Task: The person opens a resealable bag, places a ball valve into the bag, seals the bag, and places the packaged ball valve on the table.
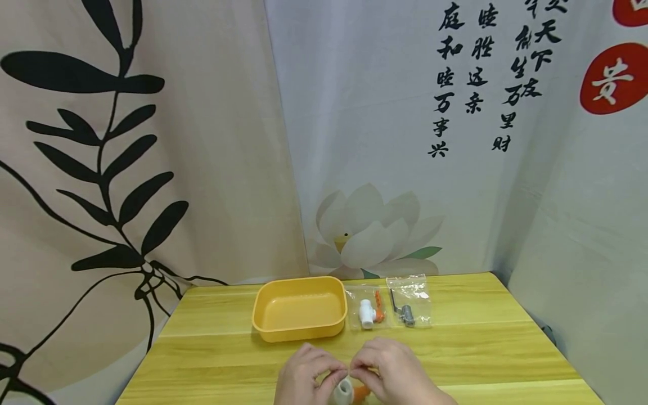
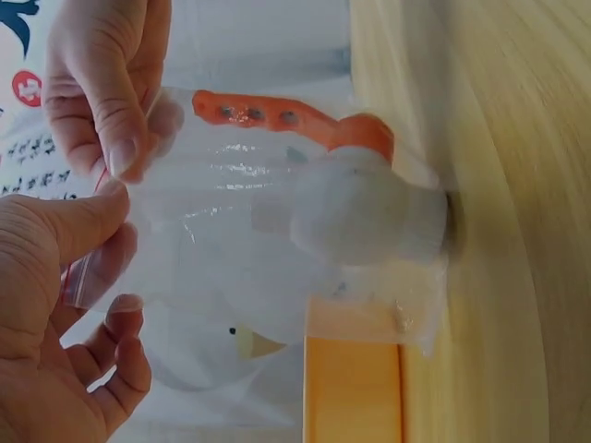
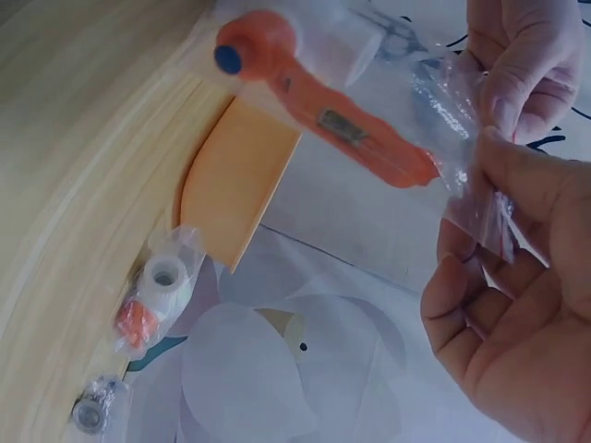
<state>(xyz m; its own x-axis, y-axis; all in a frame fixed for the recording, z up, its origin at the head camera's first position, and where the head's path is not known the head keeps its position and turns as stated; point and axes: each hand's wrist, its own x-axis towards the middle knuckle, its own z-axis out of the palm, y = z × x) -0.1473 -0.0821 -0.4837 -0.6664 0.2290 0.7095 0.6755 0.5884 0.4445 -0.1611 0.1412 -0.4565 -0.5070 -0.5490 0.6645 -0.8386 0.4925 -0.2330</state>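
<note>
A clear zip bag (image 2: 235,208) is held upright between both hands over the near part of the table. Inside it lies a white plastic valve (image 2: 355,208) with an orange lever handle (image 2: 268,113); a blue spot (image 3: 227,60) marks the handle's hub. My left hand (image 1: 310,374) pinches the bag's red-lined top edge between thumb and forefinger. Close beside it, my right hand (image 1: 392,371) pinches the same edge, fingertips nearly touching the left ones. In the head view the hands hide most of the bag. Whether the seal is parted I cannot tell.
Beyond the hands stands a yellow plastic tray (image 1: 300,332). To its right lie a bagged white and orange valve (image 1: 367,315) and another clear bag (image 1: 420,298) with a grey metal fitting (image 1: 407,316). A printed curtain (image 1: 385,140) hangs behind the wooden table (image 1: 481,337).
</note>
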